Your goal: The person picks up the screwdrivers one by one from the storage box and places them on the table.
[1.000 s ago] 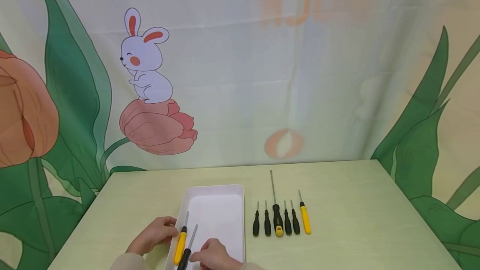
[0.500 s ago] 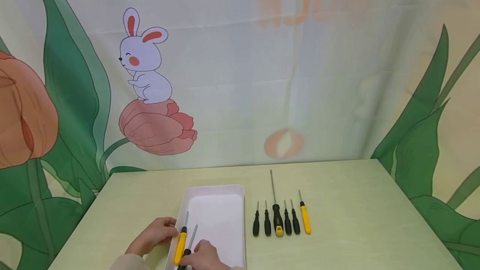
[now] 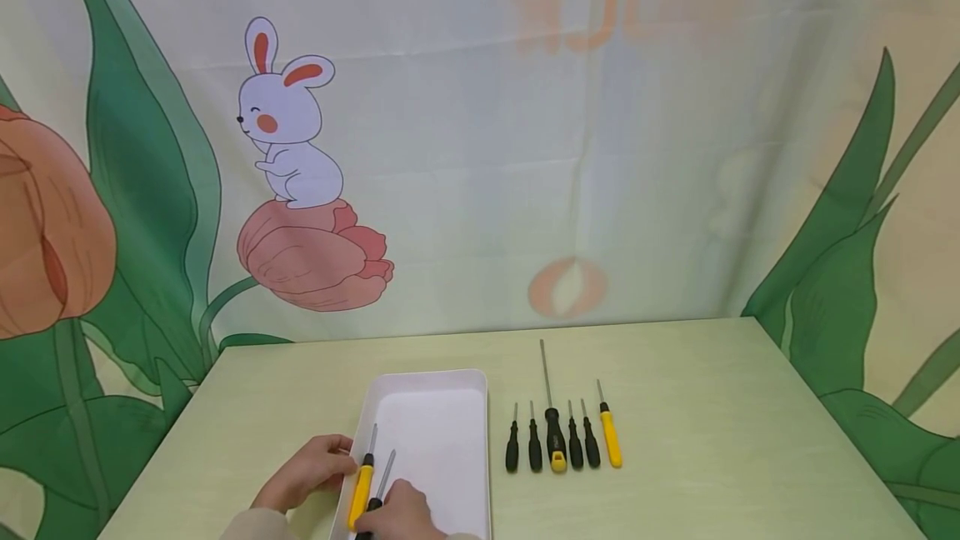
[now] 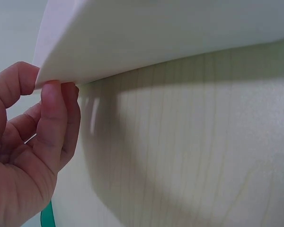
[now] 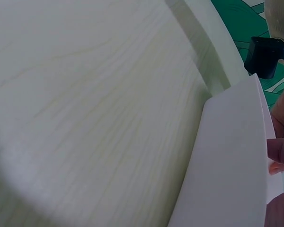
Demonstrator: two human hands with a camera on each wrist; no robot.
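Observation:
My left hand pinches the left rim of a white rectangular tray; the left wrist view shows fingers at the tray's edge. Along the tray's left side lies a yellow-handled screwdriver with its blade pointing away. Right beside it lies a black-handled screwdriver, blade also pointing away. My right hand pinches its handle, partly covering it. Only part of the right hand shows at the edge of the right wrist view, behind the tray wall.
Right of the tray, several screwdrivers stand in a row on the pale wooden table: small black ones, a long black one with a yellow end, and a yellow one. A printed curtain hangs behind the table.
My right hand has moved left across the tray onto the black screwdriver's handle. The left hand stays at the tray rim, and the screwdrivers in the row have not moved.

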